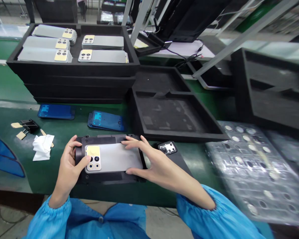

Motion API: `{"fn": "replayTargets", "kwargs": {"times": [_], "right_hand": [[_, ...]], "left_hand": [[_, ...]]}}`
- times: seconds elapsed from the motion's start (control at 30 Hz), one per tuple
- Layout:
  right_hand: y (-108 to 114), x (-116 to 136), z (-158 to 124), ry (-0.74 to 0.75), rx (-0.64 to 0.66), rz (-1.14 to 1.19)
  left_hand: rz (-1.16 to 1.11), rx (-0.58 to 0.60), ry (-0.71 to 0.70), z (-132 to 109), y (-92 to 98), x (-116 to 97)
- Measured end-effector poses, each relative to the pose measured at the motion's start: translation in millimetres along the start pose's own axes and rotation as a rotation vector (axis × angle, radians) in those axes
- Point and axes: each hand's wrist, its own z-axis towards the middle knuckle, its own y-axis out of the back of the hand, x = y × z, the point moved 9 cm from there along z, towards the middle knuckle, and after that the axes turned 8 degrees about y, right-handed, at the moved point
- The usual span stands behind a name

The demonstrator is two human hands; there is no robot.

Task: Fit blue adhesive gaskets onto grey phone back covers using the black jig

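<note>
A grey phone back cover [118,157] with a camera block lies in a black fixture [104,177] at the table's front. A yellowish film covers part of the block. My left hand [68,162] grips the left end, its thumb on the camera block and its fingers curled over the fixture's far corner. With thumb and fingers on opposite long edges, my right hand [149,159] spans the cover's right end. Partly hidden beyond my right wrist is a dark phone part with a camera opening [167,148].
Stacked black foam trays [77,71] at the back left hold several grey covers [103,41]. Blue film-covered panels [107,121] lie before them. A crumpled white tissue [43,147] and a black clip [30,125] sit left. A foam tray [179,134] and clear plastic trays [251,169] stand right.
</note>
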Motion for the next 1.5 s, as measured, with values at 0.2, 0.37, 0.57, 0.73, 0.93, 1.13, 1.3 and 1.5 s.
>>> {"fn": "replayTargets", "kwargs": {"times": [0.2,0.37,0.57,0.73,0.93,1.13,1.3,1.5], "right_hand": [[-5.4,-5.6,-3.1,0.042,0.061,-0.042],[-18.2,-7.0,-8.5,0.069,0.094,-0.145],[-30.7,2.9,-10.9,0.111,0.095,-0.295],[-36.8,5.0,-11.4,0.098,0.020,-0.403],[-36.2,10.2,-27.9,0.094,-0.268,-0.525],[-11.5,15.2,-39.4,-0.047,-0.502,-0.711],[3.7,19.1,-15.0,-0.087,-0.493,-0.737],[-15.0,36.8,-35.2,-0.003,-0.472,-0.860]], "left_hand": [[0.026,0.008,0.009,-0.7,-0.8,-2.3],[0.078,0.003,0.009,1.2,-0.3,0.9],[0.408,-0.168,-0.296,-18.1,3.9,-29.8],[0.904,0.016,-0.971,-85.3,-58.6,-63.6],[1.203,0.146,-1.094,-100.2,-95.0,-39.4],[1.305,0.055,-1.162,-102.0,-97.7,-40.3],[1.311,0.016,-1.179,-104.7,-99.6,-43.7],[1.307,0.027,-1.178,-104.4,-98.0,-41.2]]}}
